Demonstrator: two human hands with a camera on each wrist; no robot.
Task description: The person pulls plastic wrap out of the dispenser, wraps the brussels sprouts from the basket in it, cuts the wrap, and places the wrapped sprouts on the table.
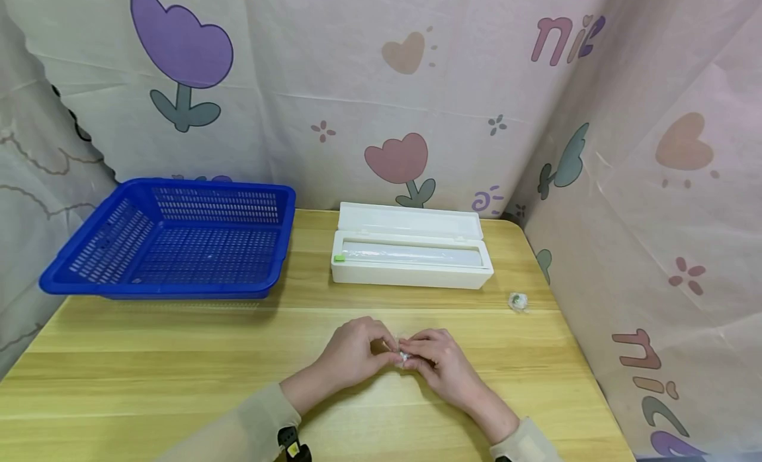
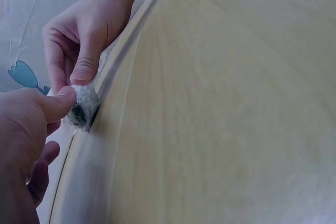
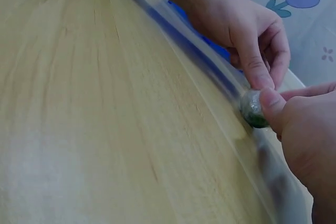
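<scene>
Between both hands is a small rounded bundle wrapped in clear plastic film (image 2: 84, 106), with something dark green showing through the wrap. My left hand (image 1: 354, 353) pinches it from the left with thumb and fingers. From the right, my right hand (image 1: 440, 364) pinches the film with thumb and fingertips. In the right wrist view the bundle (image 3: 252, 109) is partly covered by both thumbs. The hands meet just above the wooden table (image 1: 196, 369), close to its middle. What exactly lies inside the film cannot be told.
A blue plastic basket (image 1: 196, 292) stands at the back left. Behind the hands is a white cling film dispenser (image 1: 411, 275), lid raised, with a green slider (image 1: 339, 258) at its left end. Another small film-wrapped bundle (image 1: 518, 302) lies at the right. Printed cloth (image 1: 309, 65) hangs around the table.
</scene>
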